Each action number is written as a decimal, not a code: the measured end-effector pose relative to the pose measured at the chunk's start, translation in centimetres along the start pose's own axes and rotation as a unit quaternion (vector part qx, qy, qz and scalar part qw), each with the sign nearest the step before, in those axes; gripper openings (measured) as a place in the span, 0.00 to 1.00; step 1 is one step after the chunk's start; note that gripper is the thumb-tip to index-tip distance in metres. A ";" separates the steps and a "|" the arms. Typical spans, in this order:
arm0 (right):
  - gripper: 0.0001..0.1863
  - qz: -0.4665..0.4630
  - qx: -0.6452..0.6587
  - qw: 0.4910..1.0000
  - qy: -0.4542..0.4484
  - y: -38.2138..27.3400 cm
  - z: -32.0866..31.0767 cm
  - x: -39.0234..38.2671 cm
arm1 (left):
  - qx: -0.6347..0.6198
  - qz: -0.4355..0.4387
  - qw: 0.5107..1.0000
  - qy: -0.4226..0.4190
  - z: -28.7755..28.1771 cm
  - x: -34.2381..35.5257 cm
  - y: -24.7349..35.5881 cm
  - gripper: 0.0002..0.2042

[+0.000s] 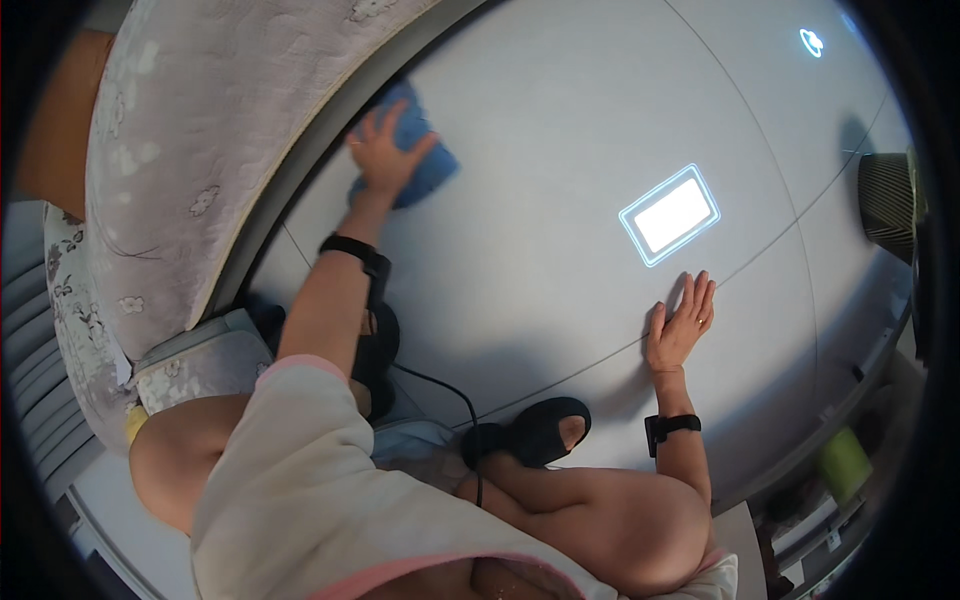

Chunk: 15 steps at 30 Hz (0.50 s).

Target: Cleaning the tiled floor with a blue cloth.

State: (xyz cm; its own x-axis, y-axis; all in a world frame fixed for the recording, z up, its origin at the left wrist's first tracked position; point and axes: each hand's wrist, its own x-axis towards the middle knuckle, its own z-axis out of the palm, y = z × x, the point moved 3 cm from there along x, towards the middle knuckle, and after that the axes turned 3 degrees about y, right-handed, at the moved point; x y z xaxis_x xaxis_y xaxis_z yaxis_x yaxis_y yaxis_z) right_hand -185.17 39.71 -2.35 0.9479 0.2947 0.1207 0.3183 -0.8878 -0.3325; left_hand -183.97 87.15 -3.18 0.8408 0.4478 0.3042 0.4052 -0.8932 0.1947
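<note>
A blue cloth (430, 165) lies on the pale tiled floor (540, 130) beside the base of the bed. My left hand (383, 150) rests on top of it, fingers spread and pressing down, slightly blurred. Part of the cloth is hidden under the palm. To the right, my right hand (680, 325) is held flat at the floor with its fingers stretched out and nothing in it. Just beyond its fingertips is a bright rectangular light reflection (670, 215). Each wrist wears a black band.
The bed (220, 120), with its flowered cover, runs along the left. A black slipper (540, 430) is on my foot, and a black cable (450, 385) hangs between my legs. At the right stand a striped bin-like container (886, 205) and a shelf with a green item (845, 465).
</note>
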 end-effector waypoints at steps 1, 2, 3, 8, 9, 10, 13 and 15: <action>0.30 0.003 0.009 1.000 0.005 0.2 0.1 0.0 | -0.012 0.078 0.996 0.037 0.2 -0.7 2.6 0.31; 0.30 0.003 0.011 1.000 0.008 0.5 0.3 -0.1 | -0.030 0.085 0.996 -0.015 0.4 -1.5 5.5 0.31; 0.29 0.000 0.035 0.999 0.021 0.9 0.3 -0.2 | -0.052 0.091 0.992 -0.065 0.1 -2.6 8.9 0.31; 0.27 0.024 0.165 0.984 0.062 -0.1 0.2 0.0 | -0.117 0.220 0.939 -0.239 -1.7 -10.8 21.8 0.29; 0.26 0.101 0.281 0.948 0.109 0.3 -0.4 0.2 | -0.142 0.260 0.920 -0.258 -1.8 -13.5 24.5 0.28; 0.25 0.177 0.395 0.889 0.153 0.7 -0.4 -0.2 | -0.191 0.282 0.902 -0.264 -2.2 -16.4 26.7 0.27; 0.24 0.158 0.237 0.946 0.153 -0.5 -2.3 -2.1 | -0.303 0.333 0.841 -0.300 -3.3 -19.8 28.1 0.26; 0.23 0.030 0.175 0.979 0.100 -3.1 -1.6 -3.2 | -0.451 0.297 0.787 -0.297 -4.3 -18.8 26.1 0.24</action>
State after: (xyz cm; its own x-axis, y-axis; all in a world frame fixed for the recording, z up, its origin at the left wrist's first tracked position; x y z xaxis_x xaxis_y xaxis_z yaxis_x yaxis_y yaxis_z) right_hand -189.21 40.96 -0.18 0.9555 0.1394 0.2598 0.2785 -0.7158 -0.6404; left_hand -190.79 55.63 0.17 0.9140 -0.3756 0.1536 -0.3172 -0.4253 0.8477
